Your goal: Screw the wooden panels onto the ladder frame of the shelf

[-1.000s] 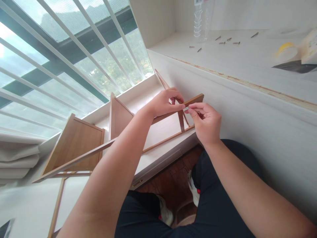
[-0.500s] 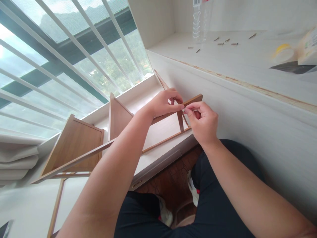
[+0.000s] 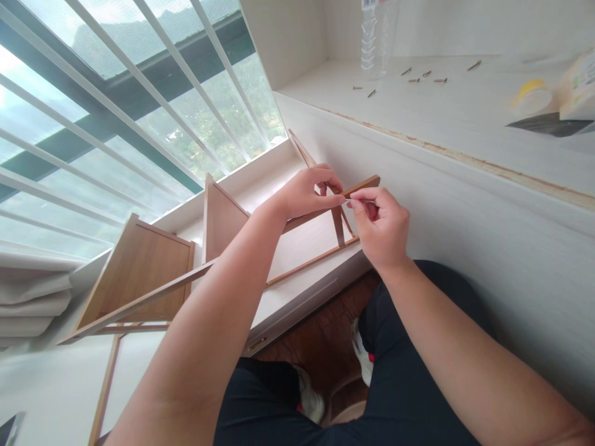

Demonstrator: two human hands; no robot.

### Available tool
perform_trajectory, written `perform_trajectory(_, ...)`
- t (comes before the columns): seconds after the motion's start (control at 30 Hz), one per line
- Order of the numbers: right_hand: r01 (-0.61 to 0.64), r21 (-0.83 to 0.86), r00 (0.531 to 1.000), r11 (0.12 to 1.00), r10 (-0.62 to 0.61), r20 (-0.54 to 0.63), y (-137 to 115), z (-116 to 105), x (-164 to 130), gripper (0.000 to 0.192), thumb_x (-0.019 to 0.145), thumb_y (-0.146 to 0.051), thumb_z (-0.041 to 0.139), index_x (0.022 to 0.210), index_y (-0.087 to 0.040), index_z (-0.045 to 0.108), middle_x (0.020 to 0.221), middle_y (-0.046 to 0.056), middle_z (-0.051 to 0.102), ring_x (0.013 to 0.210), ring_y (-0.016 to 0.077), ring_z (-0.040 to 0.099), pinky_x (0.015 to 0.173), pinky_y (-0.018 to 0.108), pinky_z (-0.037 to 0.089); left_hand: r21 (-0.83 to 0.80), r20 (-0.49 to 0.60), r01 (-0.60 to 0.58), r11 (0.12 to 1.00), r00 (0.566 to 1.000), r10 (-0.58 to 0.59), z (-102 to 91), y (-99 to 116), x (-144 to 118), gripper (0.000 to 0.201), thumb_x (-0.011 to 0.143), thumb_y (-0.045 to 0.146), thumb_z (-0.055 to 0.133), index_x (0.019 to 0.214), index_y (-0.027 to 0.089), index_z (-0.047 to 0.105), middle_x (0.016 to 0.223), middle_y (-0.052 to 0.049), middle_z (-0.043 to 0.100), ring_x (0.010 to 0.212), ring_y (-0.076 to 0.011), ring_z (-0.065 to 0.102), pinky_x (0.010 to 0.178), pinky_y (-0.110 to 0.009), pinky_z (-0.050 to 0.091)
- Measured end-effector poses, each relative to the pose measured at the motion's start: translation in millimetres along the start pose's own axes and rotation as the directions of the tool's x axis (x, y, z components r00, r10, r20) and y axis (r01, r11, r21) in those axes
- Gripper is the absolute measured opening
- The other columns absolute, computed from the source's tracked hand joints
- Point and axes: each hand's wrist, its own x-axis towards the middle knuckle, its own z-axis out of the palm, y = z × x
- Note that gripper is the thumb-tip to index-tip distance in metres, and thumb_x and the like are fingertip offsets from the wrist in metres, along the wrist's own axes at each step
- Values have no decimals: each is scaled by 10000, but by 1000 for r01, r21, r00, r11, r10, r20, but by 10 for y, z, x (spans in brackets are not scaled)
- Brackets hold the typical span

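Observation:
A brown wooden shelf frame [image 3: 149,272] lies on its side on the white window ledge [image 3: 297,248]. My left hand [image 3: 307,193] grips the frame's long top panel near its right end, thumb and finger pinched at the edge. My right hand [image 3: 381,229] is right beside it, fingers closed on a small thin metal piece, likely a screw [image 3: 360,201], whose tip meets the left fingertips at the panel edge. Most of the screw is hidden by my fingers.
Several loose screws [image 3: 421,77] lie on the white counter [image 3: 441,124] at upper right, beside a clear plastic bottle [image 3: 374,37] and a yellow-topped roll [image 3: 532,96]. A barred window [image 3: 139,99] fills the left. My legs and shoes [image 3: 362,356] are below.
My right hand has shifted slightly left and up, bringing the small metal piece closer against my left fingertips. The frame and left hand have barely moved.

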Motion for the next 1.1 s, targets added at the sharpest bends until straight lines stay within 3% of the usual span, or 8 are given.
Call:
perform_trajectory(0.23,86,-82,996,993,-87,-9,-12,20,23,157,980,-333,585,982,-240,711,845,43,719,709,189,623,742,335,527,-2,-2,-2,1000,1000,2,13,-21,14,234,796,390,751,889,175,739,928,-72,703,840,-159,621,746,-268,491)
perform_trajectory(0.4,123,-44,992,991,-122,24,-11,30,31,198,1010,-331,537,1051,-255,715,931,64,732,828,220,653,802,363,529,5,-9,-7,1000,1000,7,19,-27,18,238,801,393,751,897,177,736,941,-74,699,854,-163,623,731,-266,493)
perform_trajectory(0.6,170,38,982,985,-172,79,-10,71,44,202,1039,-307,461,980,-239,642,950,69,660,951,228,626,914,397,515,15,-8,-9,1000,1000,9,22,-20,12,222,815,382,731,886,172,730,953,-75,699,857,-161,631,730,-262,498)
perform_trajectory(0.83,64,239,993,969,-85,78,5,94,-13,262,1064,-397,399,1137,-237,594,1075,71,636,978,205,629,899,369,524,15,-8,-24,1000,1000,25,14,-13,10,249,811,404,737,884,166,729,921,-73,695,862,-164,631,724,-257,501)
perform_trajectory(1.1,-45,377,996,925,13,86,-23,106,-46,342,1060,-449,397,1032,-247,672,1019,63,661,934,206,635,850,357,531,22,-13,-28,999,1000,28,14,-44,9,273,816,425,725,907,167,733,954,-83,707,872,-161,640,728,-250,500)
